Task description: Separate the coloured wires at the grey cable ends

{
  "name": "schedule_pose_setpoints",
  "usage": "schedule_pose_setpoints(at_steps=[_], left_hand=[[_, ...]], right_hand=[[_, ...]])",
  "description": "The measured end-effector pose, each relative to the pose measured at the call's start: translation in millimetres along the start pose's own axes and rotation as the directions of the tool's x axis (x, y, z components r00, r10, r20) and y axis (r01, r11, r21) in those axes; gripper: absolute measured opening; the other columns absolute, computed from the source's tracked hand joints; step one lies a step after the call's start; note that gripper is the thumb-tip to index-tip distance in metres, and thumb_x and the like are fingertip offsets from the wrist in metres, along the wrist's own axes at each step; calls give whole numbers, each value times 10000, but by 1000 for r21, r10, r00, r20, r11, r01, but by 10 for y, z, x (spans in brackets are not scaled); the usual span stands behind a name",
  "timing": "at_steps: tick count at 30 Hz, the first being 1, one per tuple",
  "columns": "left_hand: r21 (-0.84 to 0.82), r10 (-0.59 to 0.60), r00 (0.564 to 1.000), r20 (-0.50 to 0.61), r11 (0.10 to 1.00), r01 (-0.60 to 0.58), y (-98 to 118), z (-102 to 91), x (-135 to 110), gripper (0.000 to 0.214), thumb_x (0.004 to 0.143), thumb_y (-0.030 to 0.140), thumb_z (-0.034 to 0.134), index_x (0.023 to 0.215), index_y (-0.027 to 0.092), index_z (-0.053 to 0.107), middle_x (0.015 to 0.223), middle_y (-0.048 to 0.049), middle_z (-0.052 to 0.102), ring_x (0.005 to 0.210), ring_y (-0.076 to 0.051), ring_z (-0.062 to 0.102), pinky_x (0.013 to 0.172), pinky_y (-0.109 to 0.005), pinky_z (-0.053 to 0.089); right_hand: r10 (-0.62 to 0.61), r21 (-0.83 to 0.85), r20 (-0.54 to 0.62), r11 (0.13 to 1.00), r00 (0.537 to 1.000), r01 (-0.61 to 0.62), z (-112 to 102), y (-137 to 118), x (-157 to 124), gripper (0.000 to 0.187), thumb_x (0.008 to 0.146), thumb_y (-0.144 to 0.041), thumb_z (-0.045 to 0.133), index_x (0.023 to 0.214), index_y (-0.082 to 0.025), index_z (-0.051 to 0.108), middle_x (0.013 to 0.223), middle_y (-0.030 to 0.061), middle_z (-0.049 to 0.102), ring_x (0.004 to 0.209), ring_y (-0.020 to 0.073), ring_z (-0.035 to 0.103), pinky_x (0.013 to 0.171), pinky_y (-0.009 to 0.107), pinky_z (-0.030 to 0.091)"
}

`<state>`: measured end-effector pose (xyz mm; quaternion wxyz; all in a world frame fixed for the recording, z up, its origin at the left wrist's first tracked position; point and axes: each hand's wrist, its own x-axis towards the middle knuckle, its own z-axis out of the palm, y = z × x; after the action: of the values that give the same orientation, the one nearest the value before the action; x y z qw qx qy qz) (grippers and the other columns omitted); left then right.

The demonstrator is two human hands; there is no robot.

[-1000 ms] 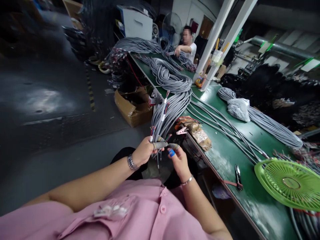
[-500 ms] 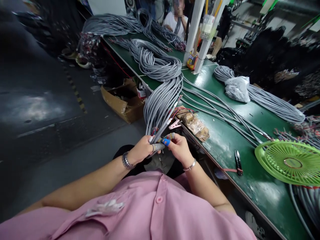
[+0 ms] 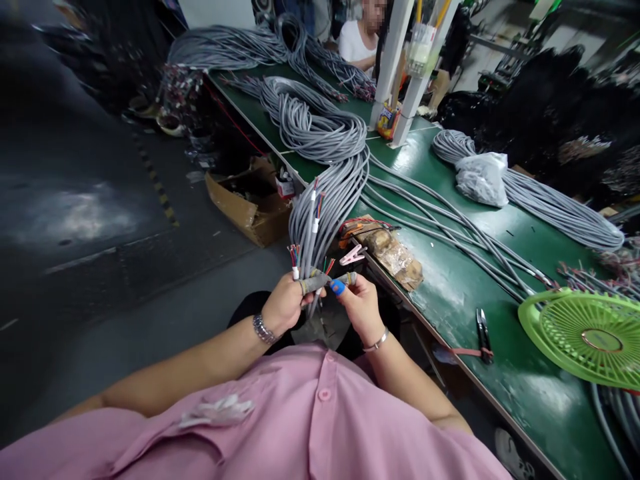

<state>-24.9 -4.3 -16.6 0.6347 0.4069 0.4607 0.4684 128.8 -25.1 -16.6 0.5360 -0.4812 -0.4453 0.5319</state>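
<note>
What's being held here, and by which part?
The grey cables, at their stripped ends: the left hand grips the bunch just below the coloured wires; the right hand pinches one end's tip.

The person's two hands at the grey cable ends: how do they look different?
The left hand wears a chunky metal watch; the right hand wears a thin bangle. The right hand's thumb has a blue fingertip cover; the left hand shows only grey covers. Both meet at the stripped coloured ends of the grey cables.
</note>
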Motion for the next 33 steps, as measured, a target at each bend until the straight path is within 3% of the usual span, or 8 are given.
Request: schedule_pose_setpoints(at_steps=[6, 12, 19, 25, 33], left_hand=[[69, 76, 997, 14, 995, -77, 48, -2, -12, 175, 677, 268, 725, 575, 138, 667, 528, -27, 597, 455, -85, 419, 441, -221, 273], [-23, 47, 993, 104, 999, -45, 13, 41, -59, 197, 670, 256, 732, 542, 149, 627, 521, -24, 589, 522, -128, 539, 571, -254, 428], [-31, 83, 994, 66, 996, -81, -20, 59, -87, 239, 709, 255, 688, 506, 156, 607, 484, -14, 555, 508, -130, 542, 564, -258, 436], [-59, 48, 999, 11, 997, -47, -4, 74, -97, 271, 683, 290, 708, 481, 157, 585, 475, -26, 564, 507, -139, 561, 548, -255, 435], [-63, 35, 999, -6, 997, -35, 9, 80, -123, 267, 688, 281, 686, 489, 155, 561, 465, -33, 579, 430, -105, 504, 434, -220, 333]], right_hand=[[-69, -15, 15, 997, 997, 70, 10, 29, 13, 296, 718, -447, 752, 690, -190, 607, 609, -22, 549, 586, 113, 461, 565, 251, 409], [-3, 26, 48, 1000, 999, 2, 91, -54, 52, 313, 705, -480, 734, 799, -208, 612, 643, -21, 591, 555, 117, 501, 536, 250, 429], [81, 132, 11, 988, 997, -82, 102, -2, 29, 304, 681, -442, 765, 730, -178, 622, 588, -36, 557, 519, 86, 455, 489, 217, 382], [85, 155, -34, 985, 996, -79, 106, 72, -7, 317, 676, -449, 781, 725, -170, 641, 563, -41, 546, 495, 77, 421, 477, 220, 362], [65, 137, -46, 989, 997, -58, 123, 100, -8, 310, 689, -456, 770, 751, -168, 675, 595, -26, 581, 520, 86, 448, 499, 225, 382]])
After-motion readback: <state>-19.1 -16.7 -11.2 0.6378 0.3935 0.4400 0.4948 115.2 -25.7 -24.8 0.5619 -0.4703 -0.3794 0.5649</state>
